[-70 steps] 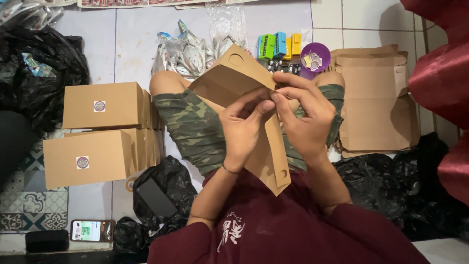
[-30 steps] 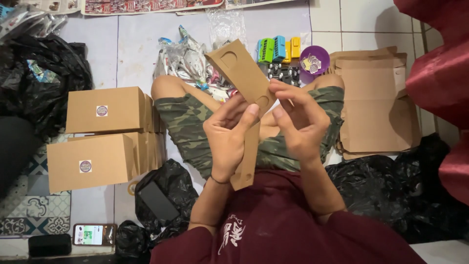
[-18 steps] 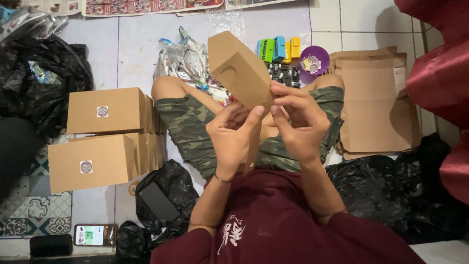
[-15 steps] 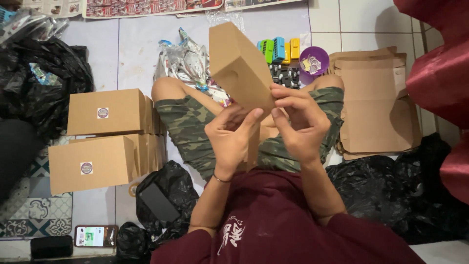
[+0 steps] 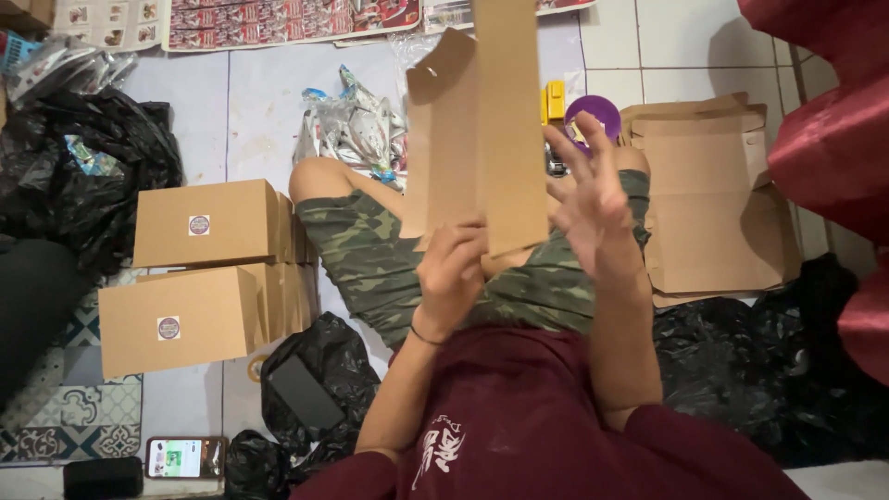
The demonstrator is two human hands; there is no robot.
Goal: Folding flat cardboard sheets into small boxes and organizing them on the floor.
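**Maroon shirt, camouflage shorts**

Dressed in a dark maroon short-sleeved cotton shirt [image 5: 546, 417], plain but for a small white printed emblem [image 5: 443, 446] on the near left of the chest. Below it, knee-length shorts in green-and-brown camouflage cloth [image 5: 370, 259], ending above a bare knee at the far left. Thin dark band [image 5: 421, 337] around the left wrist. Left hand [image 5: 454, 278] and right hand [image 5: 597, 208] both bare, no gloves, no rings to be made out. Forearms uncovered.

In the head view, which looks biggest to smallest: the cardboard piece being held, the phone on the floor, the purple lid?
1. Cardboard piece, though it is held close to the camera, so its true size is unsure.
2. Phone.
3. Purple lid, partly hidden behind the right hand; nearly the phone's size.
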